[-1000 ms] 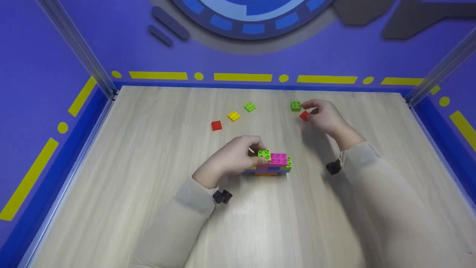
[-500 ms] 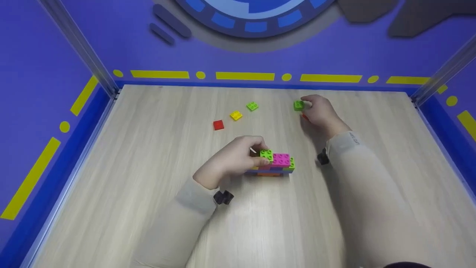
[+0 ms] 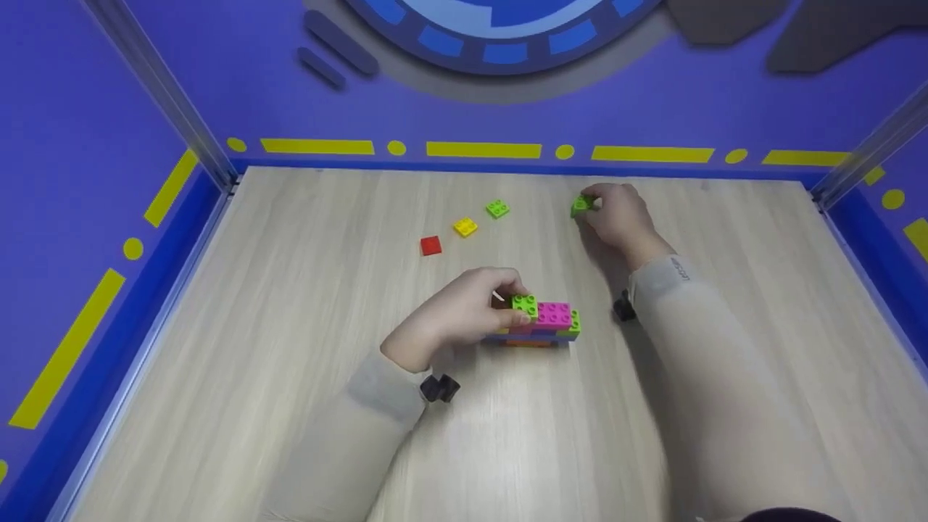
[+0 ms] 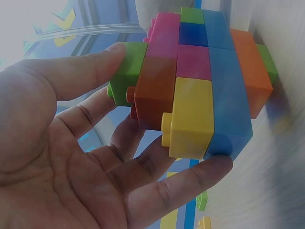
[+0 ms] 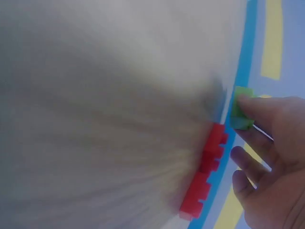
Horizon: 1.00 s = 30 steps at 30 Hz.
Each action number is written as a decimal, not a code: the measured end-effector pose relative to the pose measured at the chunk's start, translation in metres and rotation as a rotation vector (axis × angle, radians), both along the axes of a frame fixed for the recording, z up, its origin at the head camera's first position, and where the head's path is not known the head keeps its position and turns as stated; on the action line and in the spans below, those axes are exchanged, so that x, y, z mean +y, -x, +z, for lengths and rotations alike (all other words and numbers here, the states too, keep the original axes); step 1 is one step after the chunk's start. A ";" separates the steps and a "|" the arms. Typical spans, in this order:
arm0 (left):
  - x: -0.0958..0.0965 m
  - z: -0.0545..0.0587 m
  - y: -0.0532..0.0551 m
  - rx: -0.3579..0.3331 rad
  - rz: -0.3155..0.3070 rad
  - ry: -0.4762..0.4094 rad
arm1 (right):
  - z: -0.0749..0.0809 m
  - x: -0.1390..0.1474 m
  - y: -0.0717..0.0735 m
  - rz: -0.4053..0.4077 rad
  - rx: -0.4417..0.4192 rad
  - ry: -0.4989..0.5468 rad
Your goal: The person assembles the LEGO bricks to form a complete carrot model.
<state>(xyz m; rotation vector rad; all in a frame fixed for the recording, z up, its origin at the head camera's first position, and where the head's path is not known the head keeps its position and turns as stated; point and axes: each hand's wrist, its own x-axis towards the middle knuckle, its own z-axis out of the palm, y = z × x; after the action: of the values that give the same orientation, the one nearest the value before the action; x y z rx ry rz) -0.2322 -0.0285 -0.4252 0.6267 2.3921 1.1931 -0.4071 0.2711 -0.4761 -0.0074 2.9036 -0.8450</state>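
Observation:
In the head view my left hand (image 3: 464, 312) holds a low stack of joined toy building bricks (image 3: 554, 315) on the table. Its thumb presses a green brick (image 4: 131, 74) at the top, seen in the left wrist view, while the other fingers reach along the far side. Blue, yellow, brown, pink and orange bricks make up the layers below. Farther back on the right, my right hand (image 3: 622, 221) pinches a small green brick (image 5: 242, 109) between thumb and finger. In the right wrist view that brick is off the table, near some red bricks (image 5: 202, 174), hidden in the head view.
Three thin loose bricks lie on the wooden table (image 3: 326, 290) behind the stack: a red one (image 3: 431, 246), a yellow one (image 3: 465, 227) and a green one (image 3: 497, 209). Blue panels with yellow marks (image 3: 483, 150) wall the table at the back and sides.
My right hand has moved slightly left and back, from beside the green brick to pinching it, and the brick has tilted. The left hand still holds the stack in place.

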 end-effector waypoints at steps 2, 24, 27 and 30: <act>0.000 0.000 -0.001 0.000 -0.003 -0.003 | 0.002 0.000 -0.002 0.016 0.031 0.046; -0.001 -0.001 0.000 -0.004 0.004 -0.017 | 0.011 -0.018 -0.083 0.132 -0.001 0.347; -0.001 -0.001 0.000 -0.011 0.009 -0.013 | 0.010 -0.016 -0.098 0.181 -0.009 0.377; -0.001 -0.001 0.001 -0.013 0.010 -0.012 | 0.011 -0.014 -0.112 0.220 0.012 0.428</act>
<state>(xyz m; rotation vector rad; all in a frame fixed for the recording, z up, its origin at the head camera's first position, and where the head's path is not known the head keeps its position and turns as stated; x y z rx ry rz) -0.2332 -0.0290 -0.4258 0.6100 2.3814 1.2130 -0.2950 0.2575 -0.4650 -0.3615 2.6063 -1.3978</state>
